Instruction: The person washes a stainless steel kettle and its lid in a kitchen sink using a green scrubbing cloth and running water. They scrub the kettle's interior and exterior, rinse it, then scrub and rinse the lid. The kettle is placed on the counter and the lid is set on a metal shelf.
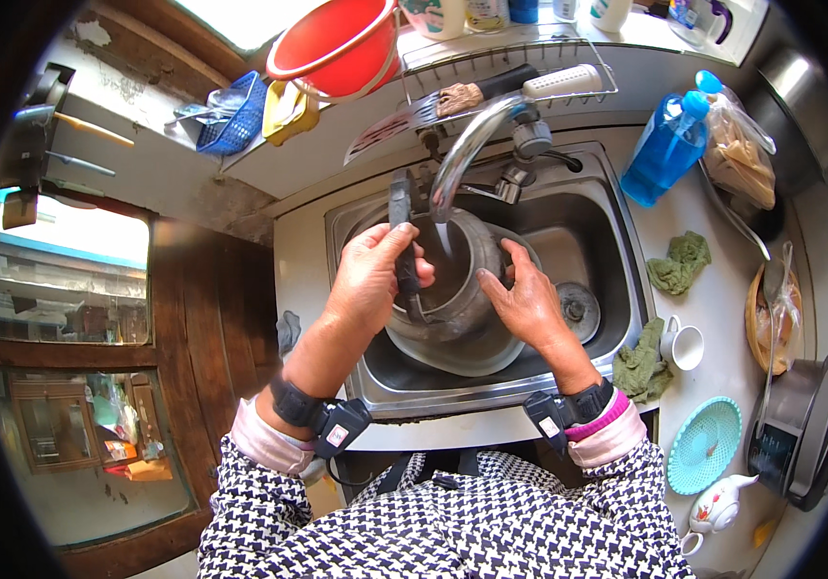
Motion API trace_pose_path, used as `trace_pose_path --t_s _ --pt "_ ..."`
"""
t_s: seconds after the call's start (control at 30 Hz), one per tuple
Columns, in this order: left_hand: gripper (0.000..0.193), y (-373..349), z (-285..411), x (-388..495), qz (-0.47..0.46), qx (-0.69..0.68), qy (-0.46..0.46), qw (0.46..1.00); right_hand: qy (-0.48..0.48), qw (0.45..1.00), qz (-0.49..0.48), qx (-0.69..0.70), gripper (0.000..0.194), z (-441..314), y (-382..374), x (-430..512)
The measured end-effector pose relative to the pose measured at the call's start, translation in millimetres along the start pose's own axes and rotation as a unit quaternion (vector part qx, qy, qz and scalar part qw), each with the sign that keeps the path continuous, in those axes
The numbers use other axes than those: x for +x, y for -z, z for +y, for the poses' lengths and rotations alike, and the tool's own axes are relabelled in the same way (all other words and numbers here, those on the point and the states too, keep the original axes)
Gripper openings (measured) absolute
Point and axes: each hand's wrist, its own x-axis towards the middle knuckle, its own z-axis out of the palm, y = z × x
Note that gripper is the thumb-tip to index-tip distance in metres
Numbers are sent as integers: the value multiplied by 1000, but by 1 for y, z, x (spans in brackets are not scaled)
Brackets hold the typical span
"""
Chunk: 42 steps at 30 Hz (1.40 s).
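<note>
My left hand grips the dark handle of a grey metal kettle, whose wide round mouth faces up. From the curved chrome faucet, water runs into the kettle. Against the kettle's right side rests my right hand, its fingers spread around the outer wall; whether every fingertip touches is hard to tell. Beneath the kettle is a pale round basin, set in the stainless steel sink. The drain strainer shows to the right of the basin.
Right of the sink are green cloths, a white cup, a turquoise plastic basket, a small teapot and a blue soap bottle. Behind the faucet, a wire rack holds a spatula and brush. A red bucket stands on the ledge.
</note>
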Motion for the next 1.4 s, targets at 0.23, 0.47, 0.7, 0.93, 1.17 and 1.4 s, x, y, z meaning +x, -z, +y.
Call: trace_pose_path --t_s 0.23,0.47,0.7,0.93,1.17,1.4 --pt "19 -2 -2 6 21 -18 11 1000 -80 989 -26 118 60 36 4 -27" --pt "19 -2 -1 1 20 -34 7 999 -77 989 -3 126 56 60 12 -33" --pt "19 -2 -4 -3 9 -62 3 998 -24 991 12 133 51 72 11 -25" --pt "19 -1 -4 -6 2 -54 2 999 -19 993 14 119 48 80 4 -27" --pt "19 5 -3 -10 18 -48 5 999 -4 992 18 124 47 72 6 -16" --pt "20 9 -2 -13 19 -43 6 999 -3 996 17 91 43 54 15 10"
